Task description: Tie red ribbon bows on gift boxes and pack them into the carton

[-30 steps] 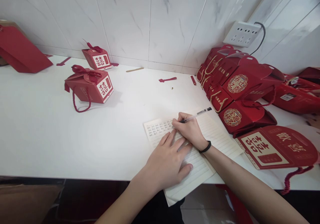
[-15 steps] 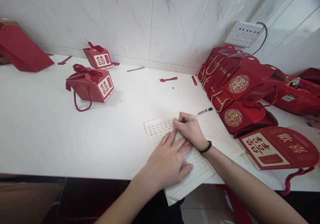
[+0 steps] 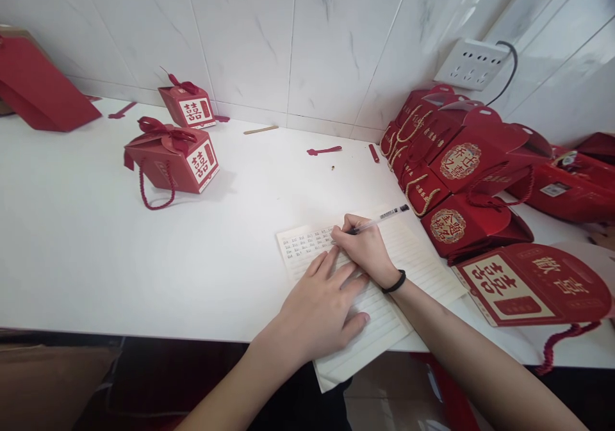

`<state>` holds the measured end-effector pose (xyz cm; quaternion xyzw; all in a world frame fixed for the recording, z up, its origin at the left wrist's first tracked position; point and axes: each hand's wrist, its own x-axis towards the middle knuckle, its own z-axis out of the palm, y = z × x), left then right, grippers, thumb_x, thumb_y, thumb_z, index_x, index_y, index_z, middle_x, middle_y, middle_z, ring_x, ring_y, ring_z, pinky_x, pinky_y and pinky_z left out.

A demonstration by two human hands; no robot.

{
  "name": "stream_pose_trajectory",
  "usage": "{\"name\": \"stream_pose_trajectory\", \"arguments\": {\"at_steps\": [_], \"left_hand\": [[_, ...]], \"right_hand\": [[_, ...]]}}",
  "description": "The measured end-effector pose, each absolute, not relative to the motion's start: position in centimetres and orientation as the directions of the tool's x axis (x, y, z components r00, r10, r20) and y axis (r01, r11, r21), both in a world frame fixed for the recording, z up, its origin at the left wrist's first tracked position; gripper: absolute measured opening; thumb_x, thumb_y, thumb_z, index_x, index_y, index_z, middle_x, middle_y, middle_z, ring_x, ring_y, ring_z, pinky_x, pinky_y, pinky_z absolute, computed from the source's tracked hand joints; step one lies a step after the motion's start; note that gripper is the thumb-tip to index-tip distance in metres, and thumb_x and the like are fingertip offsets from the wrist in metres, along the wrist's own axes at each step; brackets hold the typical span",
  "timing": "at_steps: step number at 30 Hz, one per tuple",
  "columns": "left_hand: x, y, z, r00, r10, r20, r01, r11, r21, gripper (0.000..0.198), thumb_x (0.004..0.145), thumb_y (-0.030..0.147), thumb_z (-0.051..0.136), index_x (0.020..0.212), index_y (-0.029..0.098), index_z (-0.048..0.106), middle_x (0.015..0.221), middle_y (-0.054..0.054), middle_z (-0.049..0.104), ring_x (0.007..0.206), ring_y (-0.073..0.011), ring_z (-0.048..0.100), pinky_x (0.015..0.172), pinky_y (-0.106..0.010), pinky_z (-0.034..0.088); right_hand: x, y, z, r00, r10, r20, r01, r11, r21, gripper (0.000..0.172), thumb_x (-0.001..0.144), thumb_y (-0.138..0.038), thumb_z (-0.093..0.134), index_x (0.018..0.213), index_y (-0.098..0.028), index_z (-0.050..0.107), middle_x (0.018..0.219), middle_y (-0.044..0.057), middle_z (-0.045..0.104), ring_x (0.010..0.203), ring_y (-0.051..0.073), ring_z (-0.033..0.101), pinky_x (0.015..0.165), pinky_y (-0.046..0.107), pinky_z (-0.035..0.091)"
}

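Observation:
A pen (image 3: 384, 217) with a clear barrel and black end is pinched in my right hand (image 3: 364, 246), its tip hidden or too small to make out at the fingers. Lined paper (image 3: 375, 348) lies under both hands, with rows of small handwriting at its upper left. My left hand (image 3: 324, 306) rests flat on the sheet with its fingers spread, holding nothing, just below and left of my right hand. The near corner of the paper hangs over the table's front edge. A black band circles my right wrist.
Two red gift boxes (image 3: 175, 159) stand on the white table (image 3: 120, 264) at the left. Several red boxes (image 3: 461, 162) are stacked at the right, beside a flat red box (image 3: 533, 284). A thin wooden stick (image 3: 261, 130) and red strips (image 3: 324, 150) lie near the wall.
The view has shifted very slightly. Both hands keep nearly the same pose on the paper, and the pen is still in my right hand.

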<state>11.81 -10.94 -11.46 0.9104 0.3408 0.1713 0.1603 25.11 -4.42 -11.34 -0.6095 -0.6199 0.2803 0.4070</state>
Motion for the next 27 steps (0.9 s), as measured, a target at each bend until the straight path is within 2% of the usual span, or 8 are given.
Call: {"name": "stream_pose_trajectory", "arguments": {"at_steps": [12, 27], "left_hand": [[11.87, -10.92, -11.3, 0.701, 0.679, 0.219, 0.568, -0.717, 0.405, 0.046, 0.086, 0.042, 0.046, 0.128, 0.023, 0.043, 0.127, -0.005, 0.05, 0.132, -0.0289, 0.029, 0.109, -0.045, 0.027], [11.85, -10.92, -11.32, 0.707, 0.678, 0.198, 0.578, -0.716, 0.391, 0.048, 0.087, 0.043, 0.044, 0.129, 0.022, 0.042, 0.129, -0.005, 0.048, 0.135, -0.0305, 0.024, 0.111, -0.045, 0.023]], "right_hand": [[25.13, -4.48, -11.43, 0.047, 0.982, 0.181, 0.552, 0.126, -0.825, 0.026, 0.063, -0.027, 0.05, 0.049, -0.02, 0.029, 0.047, -0.006, 0.03, 0.048, 0.009, 0.028, 0.044, 0.023, 0.025], [25.09, -4.48, -11.44, 0.066, 0.985, 0.161, 0.531, 0.102, -0.841, 0.025, 0.064, -0.027, 0.049, 0.049, -0.02, 0.03, 0.045, -0.006, 0.03, 0.047, 0.009, 0.027, 0.044, 0.023, 0.024]]}}
